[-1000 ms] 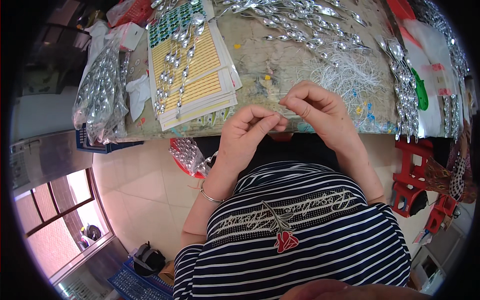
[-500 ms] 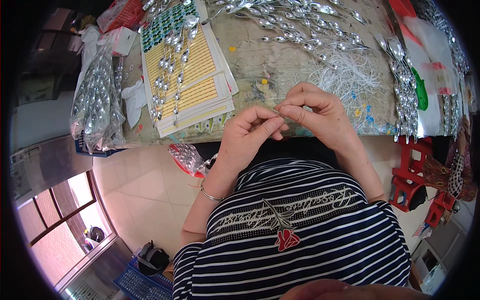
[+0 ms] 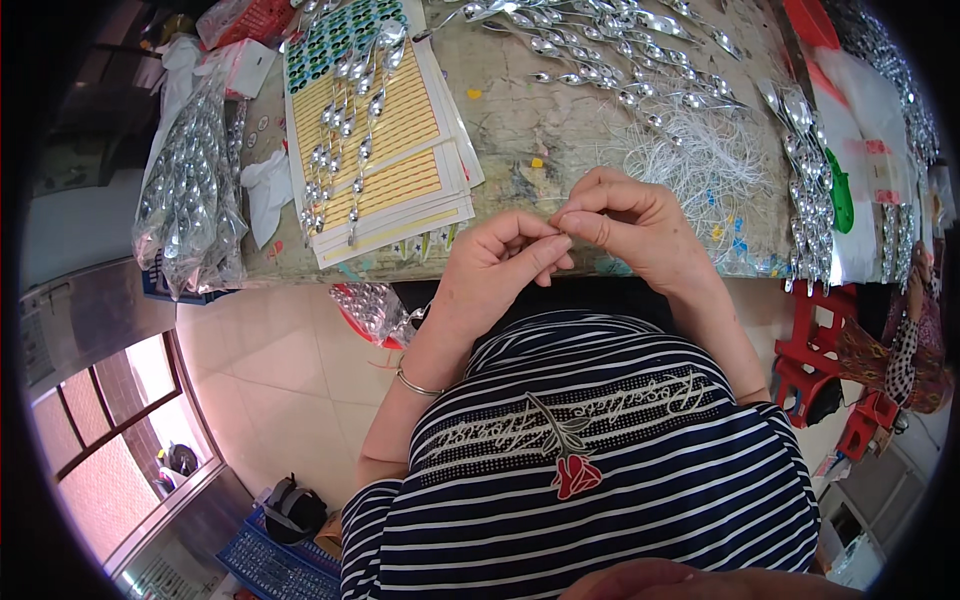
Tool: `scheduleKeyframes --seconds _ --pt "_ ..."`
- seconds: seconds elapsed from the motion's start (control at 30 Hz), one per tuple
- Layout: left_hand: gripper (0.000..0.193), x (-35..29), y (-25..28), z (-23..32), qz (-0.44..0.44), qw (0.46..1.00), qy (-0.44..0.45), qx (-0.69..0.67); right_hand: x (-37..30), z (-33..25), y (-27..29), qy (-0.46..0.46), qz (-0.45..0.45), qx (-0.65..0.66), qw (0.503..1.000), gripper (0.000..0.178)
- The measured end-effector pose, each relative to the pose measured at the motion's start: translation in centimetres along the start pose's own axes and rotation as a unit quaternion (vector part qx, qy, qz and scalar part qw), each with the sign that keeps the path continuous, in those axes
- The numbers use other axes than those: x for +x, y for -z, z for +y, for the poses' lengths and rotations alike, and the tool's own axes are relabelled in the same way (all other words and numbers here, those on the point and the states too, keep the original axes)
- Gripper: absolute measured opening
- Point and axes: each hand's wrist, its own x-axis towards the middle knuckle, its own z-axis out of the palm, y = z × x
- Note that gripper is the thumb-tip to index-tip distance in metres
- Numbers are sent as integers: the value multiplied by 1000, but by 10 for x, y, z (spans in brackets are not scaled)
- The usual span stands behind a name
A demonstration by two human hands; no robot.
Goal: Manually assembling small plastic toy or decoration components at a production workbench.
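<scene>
At the table's near edge my left hand (image 3: pixel 507 262) and my right hand (image 3: pixel 637 228) meet, fingertips against fingertips. Each is closed in a pinch. Whatever lies between the fingers is too small to make out. To the right of my right hand spreads a loose tangle of thin white strings (image 3: pixel 690 155). Left of my left hand are printed sticker sheets (image 3: pixel 400 170) in a stack, yellow with a green part at the far end. Silvery twisted strips (image 3: pixel 360 150) lie on top of them.
More silvery twisted strips (image 3: pixel 590 45) cover the far side of the table (image 3: pixel 505 120). A plastic bag of them (image 3: pixel 195 200) sits at the left edge; another bundle (image 3: pixel 805 200) lies right, beside a green tool (image 3: pixel 840 190). Red stools (image 3: pixel 810 345) stand at the right. Another person's sleeve (image 3: pixel 902 365) shows far right.
Both hands keep their pinch, fingertips together, almost in the same place. The whole view has shifted slightly. The other person's arm at far right shows more now.
</scene>
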Motion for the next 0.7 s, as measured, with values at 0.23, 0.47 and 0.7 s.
scheduleKeyframes --seconds 0.23,0.47,0.7 --pt "13 10 2 -6 8 998 -5 -64 5 3 2 -12 23 42 999 8" --pt "10 18 -1 -4 71 996 -18 -55 11 4 -3 4 58 41 997 8" --pt "9 22 4 -3 72 994 -41 -74 16 8 -1 -21 64 76 995 15"
